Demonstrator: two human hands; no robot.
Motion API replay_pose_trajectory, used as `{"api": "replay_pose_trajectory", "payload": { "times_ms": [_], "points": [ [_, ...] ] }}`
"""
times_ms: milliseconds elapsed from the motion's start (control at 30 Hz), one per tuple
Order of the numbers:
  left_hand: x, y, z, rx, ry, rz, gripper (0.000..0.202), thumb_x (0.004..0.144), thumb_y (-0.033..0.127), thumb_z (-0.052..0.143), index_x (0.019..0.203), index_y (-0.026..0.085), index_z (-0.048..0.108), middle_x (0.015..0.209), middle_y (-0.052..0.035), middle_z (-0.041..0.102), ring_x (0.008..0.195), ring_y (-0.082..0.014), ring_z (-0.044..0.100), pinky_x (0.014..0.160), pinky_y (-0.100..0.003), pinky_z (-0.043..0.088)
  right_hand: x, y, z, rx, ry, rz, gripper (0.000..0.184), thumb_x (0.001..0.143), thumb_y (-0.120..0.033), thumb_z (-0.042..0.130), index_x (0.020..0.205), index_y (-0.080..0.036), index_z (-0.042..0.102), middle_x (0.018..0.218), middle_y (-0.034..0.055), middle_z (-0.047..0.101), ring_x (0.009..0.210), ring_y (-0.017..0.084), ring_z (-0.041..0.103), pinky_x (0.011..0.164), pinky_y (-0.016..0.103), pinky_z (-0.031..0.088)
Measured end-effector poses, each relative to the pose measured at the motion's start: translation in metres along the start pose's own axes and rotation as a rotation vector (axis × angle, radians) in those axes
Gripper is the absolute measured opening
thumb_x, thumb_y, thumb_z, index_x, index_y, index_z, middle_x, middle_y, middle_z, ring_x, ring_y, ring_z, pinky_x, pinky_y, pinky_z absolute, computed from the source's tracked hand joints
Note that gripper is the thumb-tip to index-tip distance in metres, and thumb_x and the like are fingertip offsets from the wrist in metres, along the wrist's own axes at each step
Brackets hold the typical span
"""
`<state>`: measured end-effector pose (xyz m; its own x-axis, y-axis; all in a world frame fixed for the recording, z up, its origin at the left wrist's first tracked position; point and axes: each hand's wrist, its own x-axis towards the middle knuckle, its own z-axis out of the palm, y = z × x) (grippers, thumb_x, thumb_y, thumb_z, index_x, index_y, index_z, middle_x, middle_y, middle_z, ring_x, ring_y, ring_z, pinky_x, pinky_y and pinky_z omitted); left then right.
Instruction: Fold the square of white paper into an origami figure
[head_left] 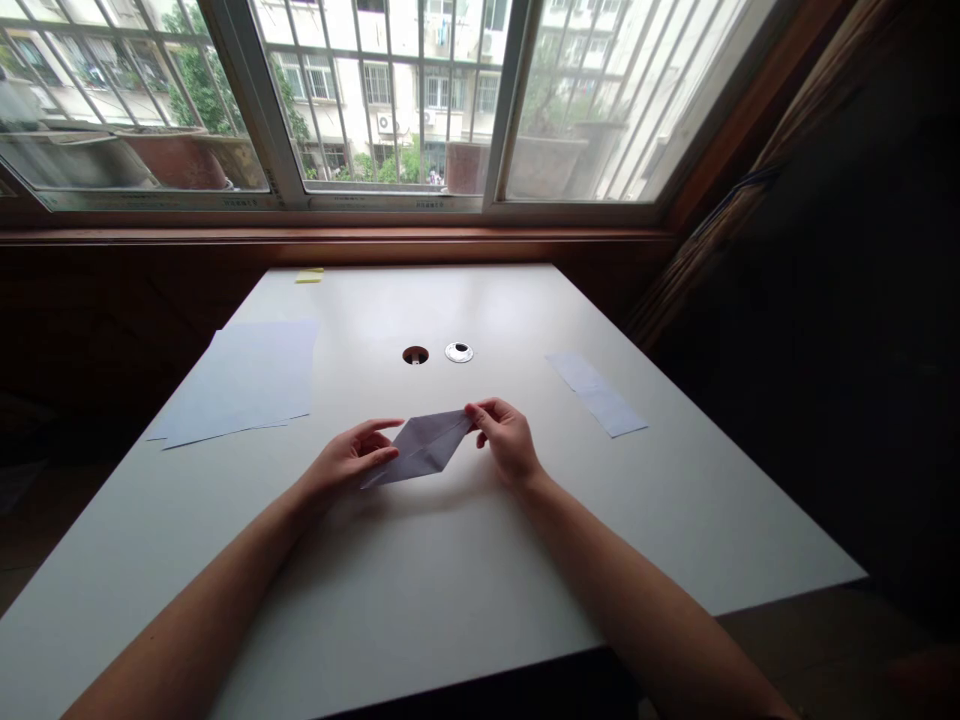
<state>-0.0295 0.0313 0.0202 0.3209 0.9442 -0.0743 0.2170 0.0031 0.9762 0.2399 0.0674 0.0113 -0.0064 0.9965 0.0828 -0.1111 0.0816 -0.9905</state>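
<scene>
A folded grey paper, shaped like a pointed diamond, lies low over the middle of the white table. My left hand grips its left part, thumb under and fingers stretched along the top edge. My right hand pinches the paper's right tip between thumb and fingers. Both forearms reach in from the near edge.
A stack of pale blue sheets lies at the left. A narrow paper strip lies at the right. A cable hole and its round cap sit behind the paper. A yellow note rests at the far edge below the window.
</scene>
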Motion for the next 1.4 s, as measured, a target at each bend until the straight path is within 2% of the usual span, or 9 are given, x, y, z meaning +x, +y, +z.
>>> {"api": "replay_pose_trajectory", "payload": {
  "times_ms": [167, 300, 433, 500, 600, 700, 867, 1067, 1400],
  "points": [
    [0.003, -0.006, 0.002, 0.13, 0.079, 0.044, 0.053, 0.085, 0.052, 0.066, 0.128, 0.021, 0.059, 0.084, -0.0023, 0.068, 0.071, -0.0158, 0.062, 0.061, -0.024, 0.045, 0.001, 0.002, -0.005, -0.179, -0.08, 0.007, 0.033, 0.082, -0.051, 0.068, 0.084, -0.018, 0.069, 0.071, 0.0029, 0.07, 0.069, 0.019, 0.067, 0.052, 0.025, 0.046],
    [0.003, -0.01, 0.003, 0.446, 0.158, 0.178, 0.04, 0.094, 0.047, 0.056, 0.125, 0.023, 0.06, 0.081, -0.0011, 0.065, 0.072, -0.0156, 0.06, 0.067, -0.027, 0.049, 0.004, 0.001, -0.016, -0.542, -0.114, -0.066, 0.023, 0.086, -0.044, 0.064, 0.083, -0.022, 0.071, 0.078, 0.001, 0.072, 0.077, 0.018, 0.065, 0.07, 0.029, 0.049],
    [0.003, -0.012, 0.006, 0.831, 0.217, 0.43, 0.04, 0.098, 0.035, 0.051, 0.137, 0.024, 0.053, 0.114, -0.0092, 0.065, 0.104, -0.0236, 0.061, 0.092, -0.041, 0.052, 0.005, 0.001, -0.019, -0.819, -0.135, -0.198, 0.011, 0.087, -0.032, 0.065, 0.083, -0.024, 0.071, 0.083, 0.0023, 0.071, 0.091, 0.021, 0.06, 0.083, 0.034, 0.048],
    [0.003, -0.01, 0.009, 0.965, 0.162, 0.563, 0.044, 0.1, 0.029, 0.048, 0.144, 0.026, 0.047, 0.138, -0.0104, 0.055, 0.126, -0.0265, 0.051, 0.106, -0.047, 0.045, 0.004, 0.002, -0.018, -0.905, -0.152, -0.279, 0.008, 0.087, -0.028, 0.065, 0.082, -0.023, 0.07, 0.084, 0.0034, 0.07, 0.093, 0.022, 0.057, 0.085, 0.036, 0.048],
    [0.003, -0.01, 0.015, 1.086, -0.06, 0.683, 0.046, 0.103, 0.029, 0.042, 0.149, 0.028, 0.039, 0.155, -0.0064, 0.041, 0.144, -0.0248, 0.037, 0.116, -0.046, 0.036, 0.002, 0.003, -0.014, -1.026, -0.144, -0.404, 0.006, 0.088, -0.023, 0.065, 0.085, -0.022, 0.07, 0.092, 0.0064, 0.069, 0.094, 0.024, 0.055, 0.089, 0.04, 0.049],
    [0.002, -0.013, 0.022, 1.174, -0.171, 0.643, 0.054, 0.104, 0.041, 0.038, 0.155, 0.025, 0.027, 0.157, -0.0066, 0.036, 0.147, -0.0235, 0.032, 0.121, -0.044, 0.028, -0.003, 0.005, -0.009, -1.083, -0.198, -0.55, 0.015, 0.093, -0.019, 0.058, 0.097, -0.021, 0.072, 0.105, 0.0092, 0.068, 0.104, 0.026, 0.055, 0.094, 0.041, 0.05],
    [-0.006, -0.019, 0.028, 1.268, -0.208, 0.57, 0.069, 0.102, 0.057, 0.032, 0.158, 0.023, 0.01, 0.162, -0.0069, 0.02, 0.151, -0.0224, 0.021, 0.124, -0.041, 0.011, -0.018, 0.011, 0.0, -1.125, -0.509, -0.692, 0.036, 0.102, -0.021, 0.042, 0.133, -0.018, 0.06, 0.136, 0.0096, 0.061, 0.13, 0.022, 0.051, 0.111, 0.04, 0.043],
    [-0.019, -0.019, 0.027, 1.314, -0.232, 0.567, 0.07, 0.1, 0.061, 0.03, 0.158, 0.027, 0.011, 0.163, -0.0058, 0.017, 0.151, -0.0231, 0.019, 0.124, -0.042, 0.006, -0.024, 0.006, -0.006, -1.23, -0.657, -0.58, 0.049, 0.105, -0.037, 0.035, 0.149, -0.017, 0.042, 0.155, 0.0089, 0.038, 0.145, 0.023, 0.035, 0.12, 0.045, 0.032],
    [-0.062, -0.021, -0.002, 1.317, -0.233, 0.517, 0.071, 0.101, 0.057, 0.033, 0.158, 0.025, 0.006, 0.162, -0.0047, 0.022, 0.149, -0.0205, 0.027, 0.125, -0.037, 0.01, -0.021, -0.002, -0.036, -1.259, -0.696, -0.456, 0.055, 0.104, -0.044, 0.031, 0.154, -0.023, 0.03, 0.16, 0.0046, 0.028, 0.149, 0.022, 0.026, 0.122, 0.045, 0.027]
  ]
}}
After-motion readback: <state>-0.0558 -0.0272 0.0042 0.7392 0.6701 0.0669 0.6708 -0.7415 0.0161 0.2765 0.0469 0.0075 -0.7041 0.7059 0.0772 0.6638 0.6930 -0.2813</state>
